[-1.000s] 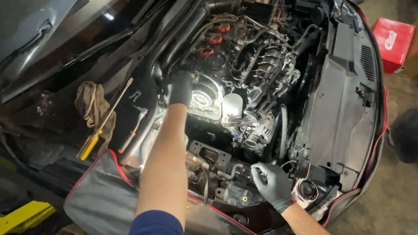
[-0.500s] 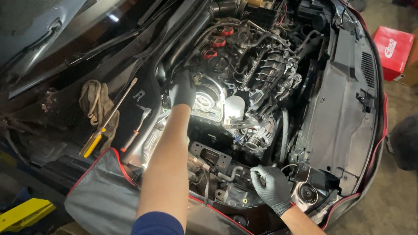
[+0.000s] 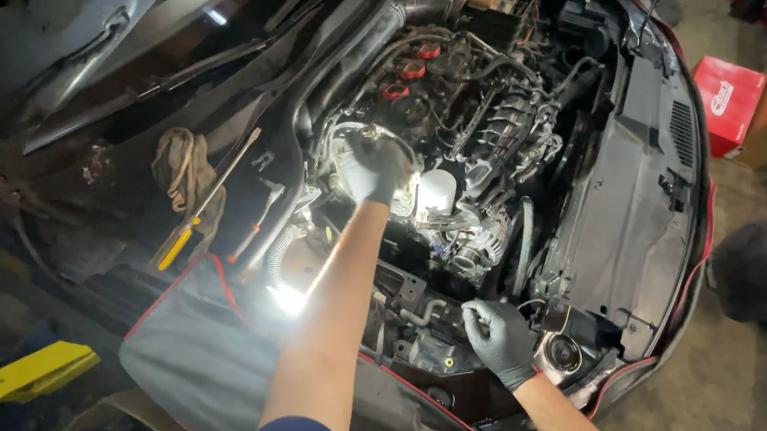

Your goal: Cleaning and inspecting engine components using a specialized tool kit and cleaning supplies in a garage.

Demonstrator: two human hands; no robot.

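Both gloved hands inside an open car engine bay.

We see the left hand (image 3: 378, 163) reached deep over the engine (image 3: 477, 135), fingers curled down onto a bright metal part just left of the white cylinder (image 3: 436, 191); glare hides whether they pinch anything, we cannot tell. The right hand (image 3: 500, 340) sits low at the front edge, fingers bent together on small parts beside the round horn (image 3: 562, 353); grip unclear. A yellow-handled screwdriver (image 3: 205, 202) and a rag (image 3: 181, 163) lie on the cowl, well apart. The grey fender cover (image 3: 202, 348) drapes below the left arm.
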